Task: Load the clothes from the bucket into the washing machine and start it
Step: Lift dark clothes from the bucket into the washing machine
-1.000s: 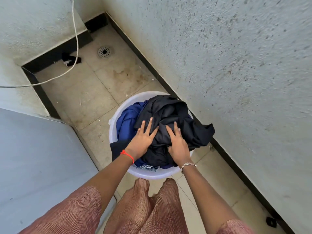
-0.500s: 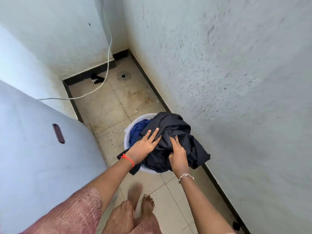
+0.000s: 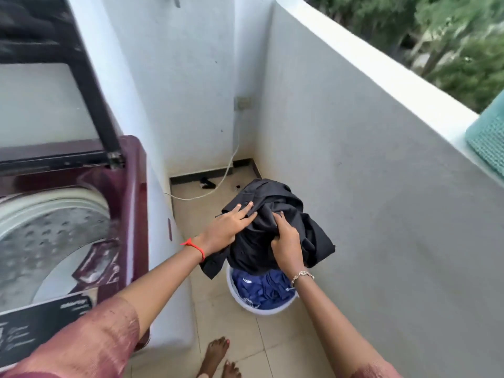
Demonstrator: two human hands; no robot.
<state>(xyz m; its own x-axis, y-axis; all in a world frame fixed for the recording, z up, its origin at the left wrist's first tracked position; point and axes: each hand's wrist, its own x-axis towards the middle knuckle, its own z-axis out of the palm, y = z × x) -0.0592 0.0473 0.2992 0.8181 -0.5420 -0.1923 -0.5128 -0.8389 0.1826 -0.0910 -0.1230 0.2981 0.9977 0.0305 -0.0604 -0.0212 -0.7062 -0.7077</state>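
A bundle of black clothes (image 3: 283, 214) hangs in the air above a white bucket (image 3: 246, 305) on the floor. My left hand (image 3: 227, 225) grips the bundle's left side, and my right hand (image 3: 286, 241) clutches its front folds. Blue clothes (image 3: 261, 289) lie in the bucket below. At the left stands a maroon top-loading washing machine (image 3: 136, 214) with its lid (image 3: 54, 85) raised and its steel drum (image 3: 49, 241) showing. Its control panel (image 3: 41, 323) is at the near edge.
A white parapet wall (image 3: 381, 214) closes the right side, with a teal mat (image 3: 488, 137) on its ledge. A white hose (image 3: 218, 184) trails across the tiled floor at the far corner. My bare feet (image 3: 218, 358) stand near the bucket.
The black bundle has risen out of the bucket in both hands, uncovering the blue clothes. My view has lifted, and the open washing machine now shows at the left.
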